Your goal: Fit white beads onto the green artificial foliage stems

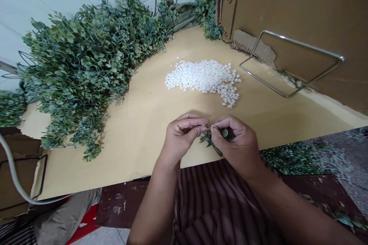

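My left hand (pixel 184 132) and my right hand (pixel 237 138) meet fingertip to fingertip above the near edge of the board. Between them is a small sprig of artificial green leaves (pixel 211 143), its stem end pinched by the thumb and finger of each hand. Leaves hang below the fingertips and poke out by my right palm. Whether a small white piece is also in the pinch is too hidden to tell. Just beyond my hands lies a pile of small white plastic pieces (pixel 204 76), with a few strays around it.
A large heap of artificial greenery (pixel 86 53) covers the left of the tan board (pixel 138 134). At the right, a bent metal wire frame (pixel 301 42) leans by a big cardboard box (pixel 299 7). A white cable (pixel 14 176) curves at lower left. More greenery (pixel 293 159) lies below the board.
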### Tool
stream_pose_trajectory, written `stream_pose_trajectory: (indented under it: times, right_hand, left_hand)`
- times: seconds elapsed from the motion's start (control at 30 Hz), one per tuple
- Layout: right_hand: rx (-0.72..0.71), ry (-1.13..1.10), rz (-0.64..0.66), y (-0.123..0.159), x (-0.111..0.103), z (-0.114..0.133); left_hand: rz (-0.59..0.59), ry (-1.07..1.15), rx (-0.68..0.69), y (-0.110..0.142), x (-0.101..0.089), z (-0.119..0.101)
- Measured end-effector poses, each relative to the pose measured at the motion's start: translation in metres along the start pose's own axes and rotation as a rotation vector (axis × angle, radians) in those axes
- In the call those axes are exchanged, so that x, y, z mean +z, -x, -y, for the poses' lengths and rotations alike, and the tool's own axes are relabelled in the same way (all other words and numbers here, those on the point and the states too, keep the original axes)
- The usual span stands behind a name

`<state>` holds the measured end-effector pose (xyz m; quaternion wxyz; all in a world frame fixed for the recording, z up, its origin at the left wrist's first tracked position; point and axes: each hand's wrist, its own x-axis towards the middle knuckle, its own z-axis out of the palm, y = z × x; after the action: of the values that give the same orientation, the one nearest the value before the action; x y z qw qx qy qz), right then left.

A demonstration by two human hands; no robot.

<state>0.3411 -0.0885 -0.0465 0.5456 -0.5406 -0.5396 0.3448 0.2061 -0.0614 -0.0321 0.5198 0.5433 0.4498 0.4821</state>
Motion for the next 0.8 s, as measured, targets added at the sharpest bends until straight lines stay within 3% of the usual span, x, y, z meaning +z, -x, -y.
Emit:
stream_pose_trajectory:
  times: [0.3,0.8]
  right_hand:
    - [-0.034,-0.008,-0.014,0.0008,-0.0007,-0.0018]
    - [-0.095,0.105,-0.012,0.0007,-0.0015,-0.0004]
  left_hand:
    - [-0.035,0.067,-0.081,0.0014,0.0006,0.0004]
    - [0.011,-0.109,0.113,0.0008,-0.0027,0.0058]
